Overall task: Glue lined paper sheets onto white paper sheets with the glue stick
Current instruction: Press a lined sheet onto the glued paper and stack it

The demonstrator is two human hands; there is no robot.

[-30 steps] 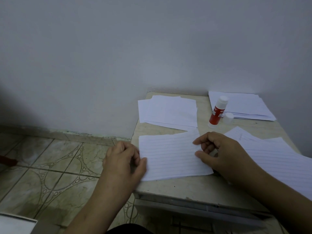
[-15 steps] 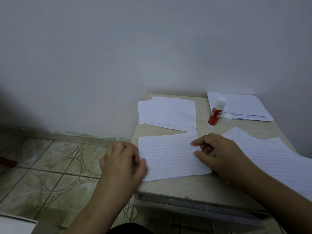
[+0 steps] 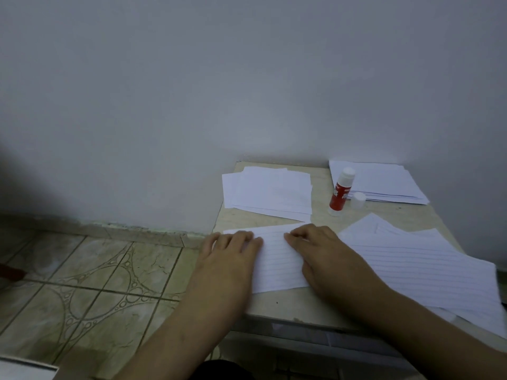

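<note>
Both hands lie flat, fingers straight, left hand (image 3: 230, 249) and right hand (image 3: 319, 252) pressing the lined sheet (image 3: 277, 266) at the worktop (image 3: 315, 307) front edge. I judge it light, limp, crease-prone; I'd pinch a corner.

The glue stick (image 3: 341, 192) stands upright on the table (image 3: 321, 215) — its cap (image 3: 358, 200) just right of it. Behind-right of the stick lies one paper stack (image 3: 384, 185), left another (image 3: 267, 193), nearer a lined sheet (image 3: 277, 259) under both hands.
</note>
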